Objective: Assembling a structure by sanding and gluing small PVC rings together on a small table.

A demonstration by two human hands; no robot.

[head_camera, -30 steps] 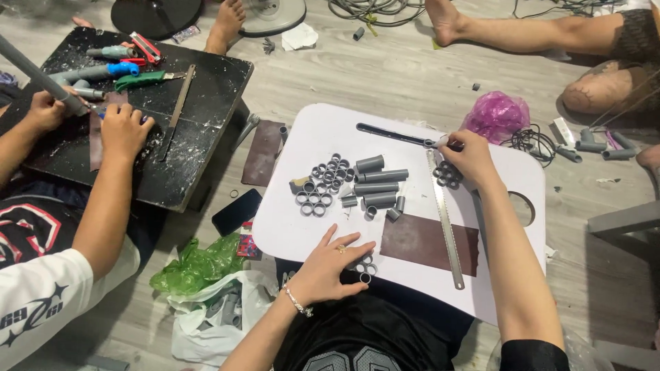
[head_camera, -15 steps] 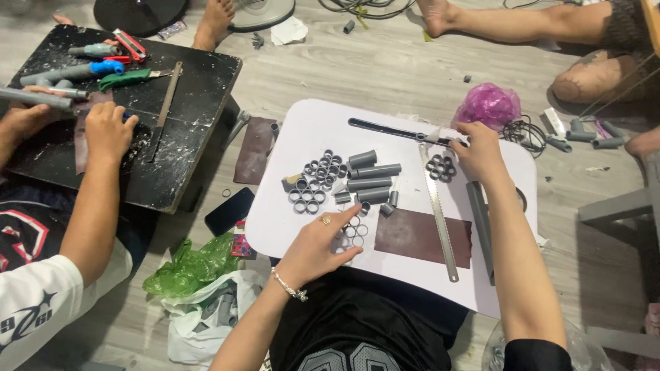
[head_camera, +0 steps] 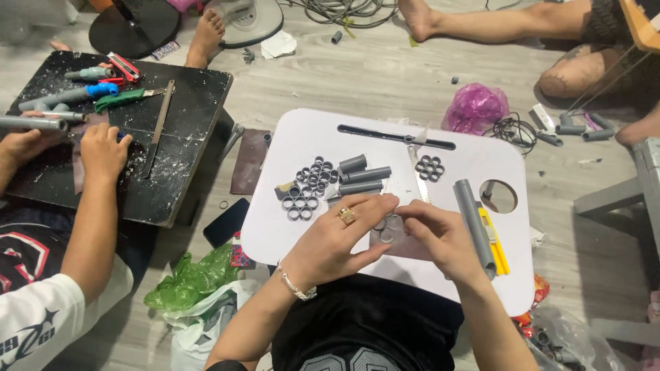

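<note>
My left hand (head_camera: 340, 237), with a gold ring and a bracelet, and my right hand (head_camera: 440, 237) meet at the front middle of a white lap table (head_camera: 302, 134). Their fingertips close together on a small cluster of grey pipe rings (head_camera: 385, 228) over a brown sandpaper sheet (head_camera: 412, 249). More glued grey ring clusters (head_camera: 308, 187) lie to the left, and a round one (head_camera: 430, 167) lies farther back. Short grey pipe pieces (head_camera: 363, 175) sit between them. A saw blade (head_camera: 417, 175) lies just beyond my fingers.
A long grey pipe (head_camera: 473, 220) and a yellow tool (head_camera: 496, 251) lie right of my right hand. At left, another person's hands (head_camera: 103, 148) work on a black board (head_camera: 185, 103). A phone (head_camera: 225, 221), green bag (head_camera: 189, 280), pink bag (head_camera: 474, 106) and someone's legs (head_camera: 509, 24) surround the table.
My right hand has drawn back from the far ring cluster to meet my left hand. My left hand has moved up and right with the small ring cluster.
</note>
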